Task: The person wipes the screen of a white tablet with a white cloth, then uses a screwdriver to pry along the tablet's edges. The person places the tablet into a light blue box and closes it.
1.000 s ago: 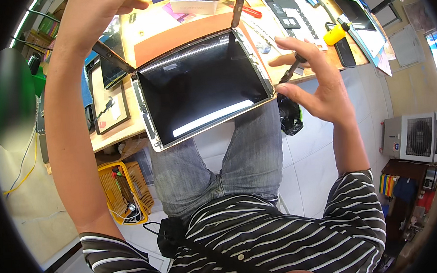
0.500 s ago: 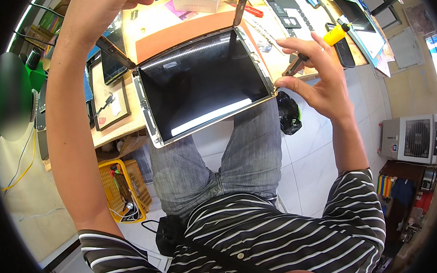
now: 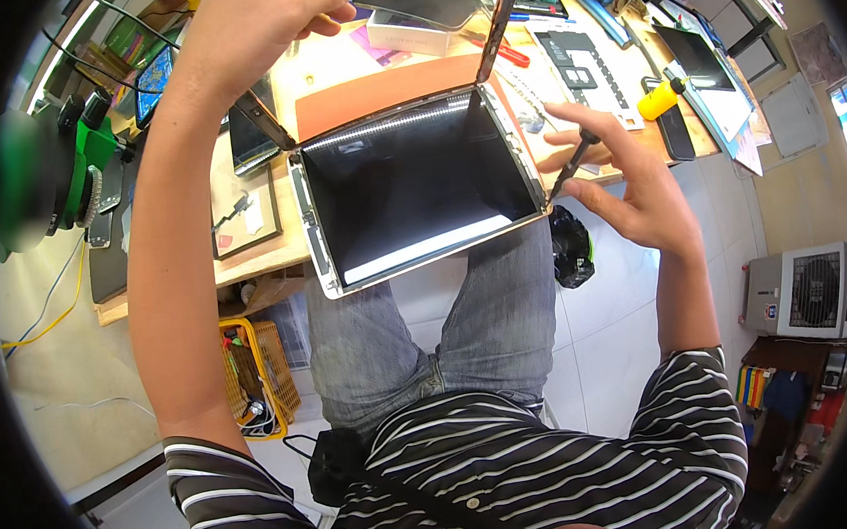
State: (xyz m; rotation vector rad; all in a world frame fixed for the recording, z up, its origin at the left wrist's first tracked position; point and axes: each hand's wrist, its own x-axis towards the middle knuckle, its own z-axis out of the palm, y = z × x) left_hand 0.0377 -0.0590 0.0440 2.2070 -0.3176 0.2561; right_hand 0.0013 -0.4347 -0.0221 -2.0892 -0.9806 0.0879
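Observation:
A tablet (image 3: 419,188) lies at the table's near edge with its dark display panel exposed in a silver shell. Its front glass frame (image 3: 494,26), black-edged, is raised from the far side. My left hand (image 3: 305,10) is closed at the top edge of that frame, fingers partly cut off by the picture's border. Between the fingers of my right hand (image 3: 630,182) is a slim black screwdriver (image 3: 571,164), with a round cap at its upper end. Its lower end points down at the tablet's near right corner; whether it touches a screw is too small to tell.
Under the tablet's far side lies an orange sheet (image 3: 357,97). A yellow bottle (image 3: 660,100) and a dark phone (image 3: 673,136) are at the right. A white box (image 3: 407,37) stands behind. Left are a shallow tray (image 3: 273,229) and a green-and-black device (image 3: 83,167).
The whole view has shifted, so the scene sits farther right and lower. The screwdriver, earlier tilted and mostly behind my fingers, now stands steeper and shows more. My left hand still holds the raised frame.

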